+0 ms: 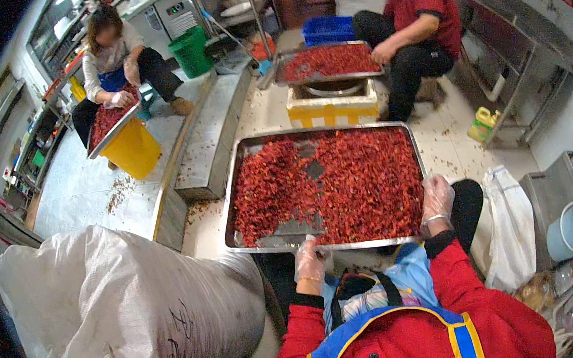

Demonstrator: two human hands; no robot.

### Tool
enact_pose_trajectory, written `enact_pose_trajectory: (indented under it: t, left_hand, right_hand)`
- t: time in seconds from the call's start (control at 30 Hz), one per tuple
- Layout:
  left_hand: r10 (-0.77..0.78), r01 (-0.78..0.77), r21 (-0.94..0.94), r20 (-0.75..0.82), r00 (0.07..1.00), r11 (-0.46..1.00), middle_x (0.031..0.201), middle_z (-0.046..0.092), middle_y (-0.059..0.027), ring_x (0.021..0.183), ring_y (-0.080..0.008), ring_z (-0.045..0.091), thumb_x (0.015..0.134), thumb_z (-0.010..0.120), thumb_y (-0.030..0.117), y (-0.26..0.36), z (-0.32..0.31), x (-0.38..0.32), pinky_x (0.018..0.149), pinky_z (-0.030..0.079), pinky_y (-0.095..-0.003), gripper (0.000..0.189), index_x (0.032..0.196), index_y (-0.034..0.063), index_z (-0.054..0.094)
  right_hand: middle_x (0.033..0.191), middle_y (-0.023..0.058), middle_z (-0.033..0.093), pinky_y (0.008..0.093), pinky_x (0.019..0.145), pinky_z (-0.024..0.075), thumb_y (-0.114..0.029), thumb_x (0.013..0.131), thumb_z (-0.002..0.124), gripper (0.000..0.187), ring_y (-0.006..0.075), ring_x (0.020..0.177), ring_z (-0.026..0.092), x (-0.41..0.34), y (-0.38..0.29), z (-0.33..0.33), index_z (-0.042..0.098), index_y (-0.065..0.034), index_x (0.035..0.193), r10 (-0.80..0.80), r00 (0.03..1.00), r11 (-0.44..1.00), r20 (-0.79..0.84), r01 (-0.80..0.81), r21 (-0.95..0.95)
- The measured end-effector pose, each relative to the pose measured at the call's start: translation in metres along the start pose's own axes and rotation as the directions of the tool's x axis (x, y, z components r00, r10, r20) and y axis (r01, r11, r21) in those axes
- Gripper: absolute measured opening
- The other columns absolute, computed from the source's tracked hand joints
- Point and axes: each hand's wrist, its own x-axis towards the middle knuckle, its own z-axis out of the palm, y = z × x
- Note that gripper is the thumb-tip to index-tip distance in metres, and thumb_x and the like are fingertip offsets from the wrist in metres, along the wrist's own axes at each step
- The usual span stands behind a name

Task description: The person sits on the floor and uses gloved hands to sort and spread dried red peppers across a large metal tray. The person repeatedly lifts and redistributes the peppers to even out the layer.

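A large metal tray (313, 131) lies before me above my knees, spread with chopped dried red chilies (368, 184). Bare metal shows through at the tray's near left and in a gap near the middle of its far side. My left hand (309, 263), in a clear plastic glove, grips the near rim left of its middle. At the near right corner my right hand (437, 200), gloved the same way, holds the tray's edge. The undersides of both grips are hidden.
A bulging white woven sack (119, 309) stands at left. Two co-workers sit with chili trays, one over a yellow bucket (132, 153), one beside a foam box (333, 110). A step (211, 145) runs at left. Right are an empty-looking white sack (508, 220) and light-blue bucket (570, 231).
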Motion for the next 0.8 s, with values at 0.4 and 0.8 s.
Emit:
enact_pose_trajectory:
  t: [0.4, 0.8]
  left_hand:
    - [-0.036, 0.035, 0.056, 0.026, 0.999, 0.998, 0.102, 0.069, -0.0026, 0.089, -0.0187, 0.065, 0.096, 0.071, 0.032, -0.002, -0.011, 0.001, 0.079, 0.052, -0.0353, 0.027, 0.113, 0.0123, 0.065]
    - [-0.030, 0.029, 0.085, 0.007, 1.000, 0.996, 0.106, 0.068, -0.0016, 0.089, -0.0176, 0.064, 0.098, 0.069, 0.028, 0.006, -0.003, -0.004, 0.074, 0.052, -0.0369, 0.025, 0.114, 0.0099, 0.067]
  right_hand:
    - [0.103, 0.0067, 0.071, 0.0277, 0.078, 0.0552, -0.022, 0.102, 0.063, 0.033, 0.0108, 0.083, 0.067, -0.103, -0.018, -0.058, 0.062, -0.0008, 0.128, -0.070, 0.529, 0.688, 0.846, -0.588, 0.425]
    - [0.084, 0.0231, 0.067, 0.0465, 0.074, 0.0512, -0.025, 0.092, 0.058, 0.026, 0.0395, 0.077, 0.064, -0.172, -0.054, -0.034, 0.068, -0.0010, 0.092, -0.546, 0.032, 0.838, 0.837, 0.025, 0.546]
